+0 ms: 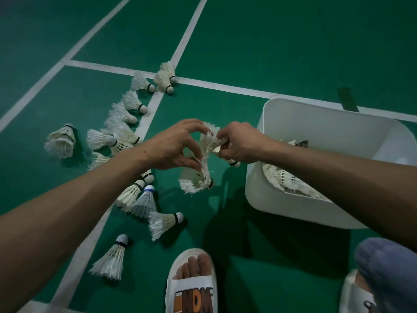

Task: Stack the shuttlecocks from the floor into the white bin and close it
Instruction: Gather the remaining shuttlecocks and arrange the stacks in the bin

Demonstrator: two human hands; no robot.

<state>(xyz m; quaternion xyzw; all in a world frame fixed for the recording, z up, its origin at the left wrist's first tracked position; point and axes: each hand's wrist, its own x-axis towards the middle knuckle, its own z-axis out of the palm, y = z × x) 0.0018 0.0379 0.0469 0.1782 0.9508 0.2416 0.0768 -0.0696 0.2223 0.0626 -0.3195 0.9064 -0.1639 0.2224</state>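
Progress: early-ish, by the look. White bin (293,123) part-filled, not closed yet. Plenty of shuttlecocks (133,195) left on floor (270,53). Left hand (173,147) pinching a shuttlecock (194,179) by feathers, right hand (241,145) pinching another, nr bin.

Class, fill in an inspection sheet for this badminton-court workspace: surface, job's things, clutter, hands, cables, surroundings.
Surface: green court floor with white lines.
Job's things: loose shuttlecocks scattered left of the open white bin; binned shuttlecocks lie inside; no lid seen.
Clutter: nothing seen.
Hands: left hand and right hand both pinch the held shuttlecocks above the floor.
Cables: nothing seen.
Surroundings: the person's foot in a white slipper at the near edge.
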